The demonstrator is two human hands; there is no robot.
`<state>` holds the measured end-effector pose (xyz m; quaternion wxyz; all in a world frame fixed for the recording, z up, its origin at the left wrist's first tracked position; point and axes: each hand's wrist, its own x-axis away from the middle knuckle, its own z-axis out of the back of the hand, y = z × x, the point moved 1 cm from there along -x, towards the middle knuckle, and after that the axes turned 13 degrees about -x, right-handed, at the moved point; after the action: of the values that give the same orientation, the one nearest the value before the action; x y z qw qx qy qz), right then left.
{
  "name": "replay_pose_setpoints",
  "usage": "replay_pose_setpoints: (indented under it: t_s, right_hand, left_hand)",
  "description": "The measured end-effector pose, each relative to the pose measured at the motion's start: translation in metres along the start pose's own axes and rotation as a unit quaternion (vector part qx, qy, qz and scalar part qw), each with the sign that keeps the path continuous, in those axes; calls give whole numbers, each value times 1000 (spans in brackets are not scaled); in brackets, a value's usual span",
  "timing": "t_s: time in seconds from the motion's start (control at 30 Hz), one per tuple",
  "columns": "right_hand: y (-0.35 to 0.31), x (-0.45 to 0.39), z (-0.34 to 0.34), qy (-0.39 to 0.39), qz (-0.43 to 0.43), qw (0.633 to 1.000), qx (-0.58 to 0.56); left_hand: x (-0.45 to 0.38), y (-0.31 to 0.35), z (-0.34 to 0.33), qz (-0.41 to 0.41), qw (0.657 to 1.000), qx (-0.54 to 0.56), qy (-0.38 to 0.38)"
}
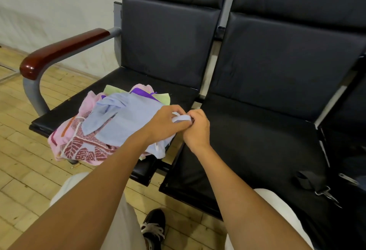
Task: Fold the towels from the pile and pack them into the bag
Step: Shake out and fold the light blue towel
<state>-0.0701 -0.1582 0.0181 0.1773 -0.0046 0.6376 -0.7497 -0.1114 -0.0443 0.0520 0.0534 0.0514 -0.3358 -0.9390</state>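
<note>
Pinching one bunched edge of the light blue towel (128, 119) between them, the left hand (164, 125) and right hand (196, 127) meet knuckle to knuckle, each grip curled tight on the same fold of cloth. The rest of that towel trails back from the hands and lies spread over the top of the pile (95, 131), not yet lifted clear or squared up. Beneath it the pile is a loose heap: a pink towel with a dark red leaf pattern (83, 148) at its near edge, pale green (111, 89) and purple (138, 91) cloth showing at its far edge. The pile sits on the left seat (59, 114) of a row of black chairs, beside the wooden armrest (59, 50); the seat right of the pile (257, 140) carries no folded towel. A black strap with a metal clip (316, 186) lies farther right of the pile, perhaps part of the bag, though no bag body can be made out. By this showing the work is at its start: first towel in hand, nothing folded, nothing packed.
</note>
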Motion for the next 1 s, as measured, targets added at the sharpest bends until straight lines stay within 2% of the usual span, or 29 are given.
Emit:
replay_pose_setpoints:
  t_s: [0.13, 0.23, 0.4, 0.5, 0.6, 0.7, 0.8, 0.87, 0.9, 1.0]
  right_hand:
    - [-4, -3, 34, -7, 21, 997, 79]
    - [-8, -4, 62, -27, 44, 984, 168]
    - [-18, 0, 116, -39, 69, 936, 343]
    - [-21, 8, 156, 14, 34, 940, 340]
    - [-17, 13, 198, 77, -35, 942, 325]
    - [-9, 21, 230, 90, -101, 933, 334]
    - [0, 31, 254, 83, -157, 914, 365]
    - [5, 35, 264, 71, -183, 909, 367]
    - [9, 38, 270, 50, -185, 919, 344]
    - [12, 45, 273, -89, -137, 969, 183]
  left_hand:
    - [-7, 18, -7, -31, 998, 51, -16]
    - [-12, 29, -15, -43, 994, 63, -72]
    - [-20, 61, -36, -68, 990, 34, -118]
    - [-23, 74, -53, -83, 984, 35, -154]
    - [-26, 85, -71, -94, 983, -23, -157]
    - [-31, 102, -90, -107, 986, -41, -122]
    - [-29, 125, -107, -117, 988, 5, -105]
    - [-28, 136, -118, -107, 986, 45, -121]
    - [-29, 143, -125, -104, 983, 68, -134]
    - [-31, 155, -140, -87, 970, 116, -195]
